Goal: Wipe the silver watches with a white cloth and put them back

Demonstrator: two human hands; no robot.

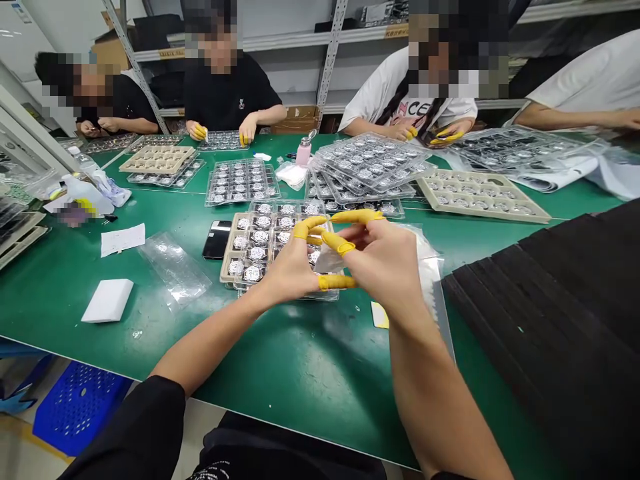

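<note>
Both of my hands wear yellow finger cots and meet in front of me, over a stack of trays. My left hand [293, 267] is closed, its fingertips curled toward the right hand; whatever it pinches is hidden. Beside it, my right hand [383, 260] is closed on a white cloth [330, 259], which shows between the two hands. Underneath, a clear plastic tray [273, 257] of round white-faced watch parts [255, 273] rests on a beige tray [225, 267].
A phone [217, 240] lies left of the trays, near a clear plastic bag [175, 270] and a white foam block [107, 300]. More stacked trays [370, 160] stand ahead, by a pink bottle [303, 152]. Dark boards [550, 313] rise at right. Several co-workers sit opposite.
</note>
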